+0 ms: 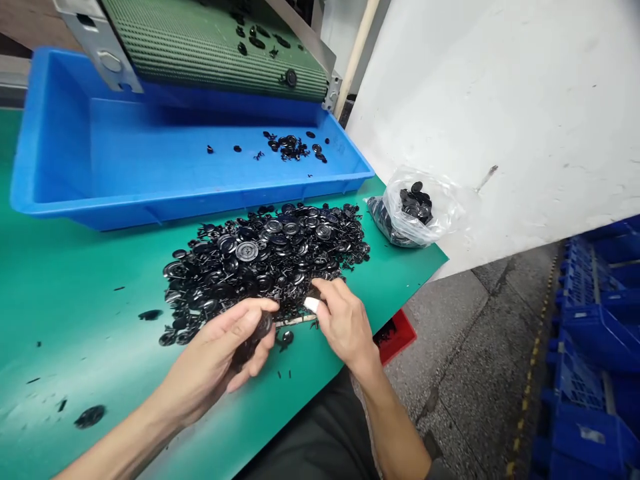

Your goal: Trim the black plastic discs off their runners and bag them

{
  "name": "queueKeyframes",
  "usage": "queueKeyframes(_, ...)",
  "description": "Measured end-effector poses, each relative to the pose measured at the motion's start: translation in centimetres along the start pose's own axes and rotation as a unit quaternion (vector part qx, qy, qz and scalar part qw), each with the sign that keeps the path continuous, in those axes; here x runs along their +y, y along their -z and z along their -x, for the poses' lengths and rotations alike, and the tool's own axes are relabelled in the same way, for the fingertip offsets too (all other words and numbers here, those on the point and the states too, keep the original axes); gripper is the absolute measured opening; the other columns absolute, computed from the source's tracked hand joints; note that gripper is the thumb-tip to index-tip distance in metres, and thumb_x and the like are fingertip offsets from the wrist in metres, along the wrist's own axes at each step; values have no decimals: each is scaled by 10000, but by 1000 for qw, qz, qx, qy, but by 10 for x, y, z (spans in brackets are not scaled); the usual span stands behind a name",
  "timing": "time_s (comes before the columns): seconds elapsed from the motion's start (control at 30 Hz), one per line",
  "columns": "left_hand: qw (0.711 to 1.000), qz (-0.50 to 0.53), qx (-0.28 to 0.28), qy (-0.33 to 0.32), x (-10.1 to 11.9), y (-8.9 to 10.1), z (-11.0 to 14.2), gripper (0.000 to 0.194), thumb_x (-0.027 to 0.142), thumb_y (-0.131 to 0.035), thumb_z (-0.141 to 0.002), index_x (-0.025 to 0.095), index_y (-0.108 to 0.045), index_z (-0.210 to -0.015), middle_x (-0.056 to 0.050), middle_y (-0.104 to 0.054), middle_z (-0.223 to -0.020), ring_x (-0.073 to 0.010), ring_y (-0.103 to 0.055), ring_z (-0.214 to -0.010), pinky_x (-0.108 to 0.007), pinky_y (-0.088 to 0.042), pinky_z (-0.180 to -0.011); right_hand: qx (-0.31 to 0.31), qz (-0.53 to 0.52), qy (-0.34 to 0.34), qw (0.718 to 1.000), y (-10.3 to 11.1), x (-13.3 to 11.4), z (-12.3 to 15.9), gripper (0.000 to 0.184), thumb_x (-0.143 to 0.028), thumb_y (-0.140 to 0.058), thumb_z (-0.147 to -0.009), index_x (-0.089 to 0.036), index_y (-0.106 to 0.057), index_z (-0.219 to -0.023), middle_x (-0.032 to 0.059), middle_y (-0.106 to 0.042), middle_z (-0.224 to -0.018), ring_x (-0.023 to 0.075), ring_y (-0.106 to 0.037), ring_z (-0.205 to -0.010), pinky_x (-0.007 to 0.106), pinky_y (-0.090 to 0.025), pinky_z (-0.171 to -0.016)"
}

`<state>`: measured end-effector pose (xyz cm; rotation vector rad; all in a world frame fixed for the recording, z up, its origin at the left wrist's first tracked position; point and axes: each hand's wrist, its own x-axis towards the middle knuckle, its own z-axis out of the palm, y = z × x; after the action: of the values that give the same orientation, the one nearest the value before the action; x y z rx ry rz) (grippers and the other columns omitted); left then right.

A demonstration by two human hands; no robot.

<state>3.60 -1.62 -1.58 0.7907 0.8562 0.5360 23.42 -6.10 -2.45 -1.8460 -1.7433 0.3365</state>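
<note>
A heap of small black round plastic parts (265, 257) lies on the green table mat (75, 320). My left hand (220, 353) is at the heap's near edge, fingers curled round several black parts. My right hand (340, 317) is beside it, fingers pinched on a black piece joined to a thin pale runner (295, 321) that spans between both hands. One right fingertip wears white tape.
A blue tray (125, 193) with a few black parts stands behind the heap, under a green ribbed conveyor (210, 47). A clear bag of black parts (415, 210) sits at the table's right corner. Blue crates (595, 333) and a red bin (397, 333) are on the floor.
</note>
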Motion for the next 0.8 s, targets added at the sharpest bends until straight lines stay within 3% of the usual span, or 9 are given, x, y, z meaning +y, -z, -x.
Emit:
queueKeyframes(0.1, 998, 57, 9, 11, -2, 2, -1, 299, 468, -663, -857, 231, -619, -1034, -9, -654, -760, -76, -467, -428, -150, -279, -309, 5, -33, 3, 999, -3, 5, 0, 372, -63, -425, -890, -205, -700, -1097, 68, -670, -987, 186, -637, -897, 300, -507, -813)
queueKeyframes(0.27, 994, 98, -25, 29, -7, 8, -2, 268, 465, -616, -896, 224, -638, -1012, -88, -715, -943, -79, -528, -484, -142, -288, -345, 31, -192, -48, 980, 3, 6, 5, 298, -47, -530, -834, -217, -732, -973, 22, -694, -898, 146, -648, -798, 253, -537, -729)
queueKeyframes(0.4, 994, 83, -56, 36, -6, 5, -3, 281, 472, -625, -889, 199, -650, -950, -69, -716, -778, -32, -396, -387, -150, -237, -355, 0, -309, -64, 949, 9, 0, 10, 200, -95, -622, -801, -207, -731, -926, 27, -685, -921, 130, -639, -763, 218, -545, -635)
queueKeyframes(0.53, 996, 17, -67, 55, -3, -5, -2, 315, 469, -618, -900, 163, -623, -825, 14, -581, -522, -18, -282, -357, -149, -173, -354, 7, -355, -74, 932, 3, -8, 15, 164, -88, -677, -745, -194, -705, -867, 16, -660, -874, 111, -618, -708, 198, -525, -598)
queueKeyframes(0.8, 997, -29, -70, 20, -6, -14, 5, 392, 558, -571, -897, 182, -538, -791, 57, -536, -555, -35, -280, -378, -162, -220, -359, -15, -416, -75, 906, -10, -21, 23, 132, -78, -633, -754, -188, -668, -817, 11, -679, -864, 120, -650, -760, 203, -542, -641)
